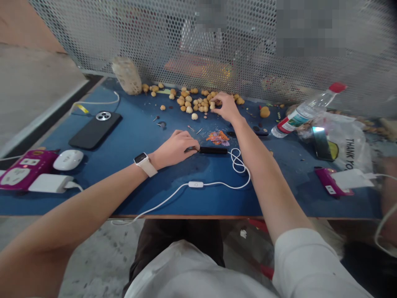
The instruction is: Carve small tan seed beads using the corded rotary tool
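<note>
The right hand (228, 108) pinches a small tan nut (212, 106) in its fingertips at the edge of a heap of nuts (189, 101) on a blue tabletop (130, 194). The left hand (173, 149), beside a white smartwatch (143, 161), curls closed on a black corded tool (214, 150), near orange shavings (218, 138). Far right, a plastic bag (350, 140) reads "THANK YO".

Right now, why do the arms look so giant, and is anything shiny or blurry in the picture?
In the head view, the wide lens makes the left arm look huge because it is so near. The phone has a bright white glare on its top part. The metal mesh has blocky blurred patches near the top.
</note>
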A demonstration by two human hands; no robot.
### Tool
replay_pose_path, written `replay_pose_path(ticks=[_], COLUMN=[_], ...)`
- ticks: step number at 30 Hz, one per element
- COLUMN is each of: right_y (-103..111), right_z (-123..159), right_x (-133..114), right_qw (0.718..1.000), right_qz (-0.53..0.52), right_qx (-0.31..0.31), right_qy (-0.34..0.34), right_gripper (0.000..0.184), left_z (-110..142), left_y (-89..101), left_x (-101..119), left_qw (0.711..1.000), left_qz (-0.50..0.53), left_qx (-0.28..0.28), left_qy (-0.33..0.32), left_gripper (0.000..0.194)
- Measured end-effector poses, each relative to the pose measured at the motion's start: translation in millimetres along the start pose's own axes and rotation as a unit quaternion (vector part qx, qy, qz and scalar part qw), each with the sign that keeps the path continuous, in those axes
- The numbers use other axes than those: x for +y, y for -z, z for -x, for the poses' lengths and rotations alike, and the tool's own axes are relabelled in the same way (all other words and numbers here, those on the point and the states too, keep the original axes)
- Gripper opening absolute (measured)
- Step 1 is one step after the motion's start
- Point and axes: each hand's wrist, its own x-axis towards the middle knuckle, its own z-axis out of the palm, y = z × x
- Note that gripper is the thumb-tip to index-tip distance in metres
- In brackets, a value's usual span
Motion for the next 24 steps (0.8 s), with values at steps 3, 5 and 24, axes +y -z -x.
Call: replay_pose_path(ticks=[3,5,24], right_y=[-3,-4,-24], right_z=[0,0,-8], right_x=[2,3,34], right_qw=[1.000,1.000,0.998], right_qz=[-0.003,-0.004,-0.054], right_qx=[-0.010,-0.019,0.008], right_qy=[-0.006,-0.008,0.031], right_gripper=[0.066,0.065,0.047], left_z=[0,0,-1], left_y=[0.1,0.1,0.1], left_x=[0,1,0], left_qw=[1.000,1.000,1.000], left_qz=[-0.001,0.000,0.002], left_qx=[-0.001,-0.002,-0.005], left_qy=[0.001,0.001,0.006], left_gripper=[0.022,0.022,0.022])
